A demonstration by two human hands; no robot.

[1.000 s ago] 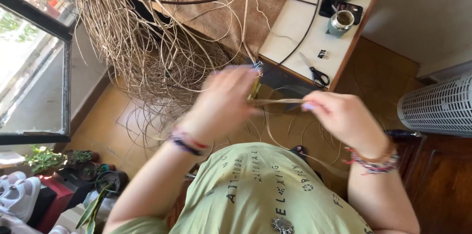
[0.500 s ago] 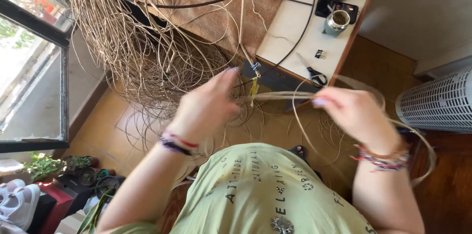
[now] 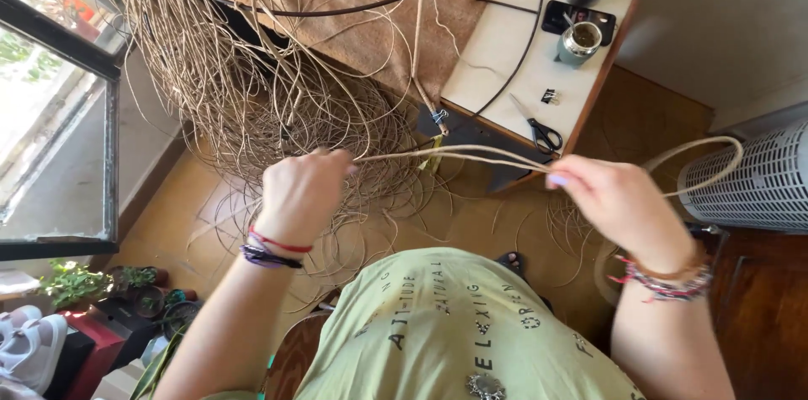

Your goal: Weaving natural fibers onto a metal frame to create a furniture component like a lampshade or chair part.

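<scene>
Mid-frame: left hand [image 3: 303, 194] clenched on pale fibre strands [image 3: 454, 154], right hand [image 3: 619, 202] pinching same strands at centre-right; strands stretched taut btwn them, one loop curling out to right edge. Upper left: big tangled fibre bundle [image 3: 252, 89]. Top right: white table [image 3: 513, 55] w/ black scissors [image 3: 537, 124] & cup [image 3: 581, 40].

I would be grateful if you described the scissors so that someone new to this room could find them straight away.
Start at the white table top at the upper right, where a green cup stands near the far end. Follow the near edge toward the person: the scissors lie flat there, closed, beside a small binder clip. Their black handles and pale blades set them apart from the tan cords all around.
</scene>
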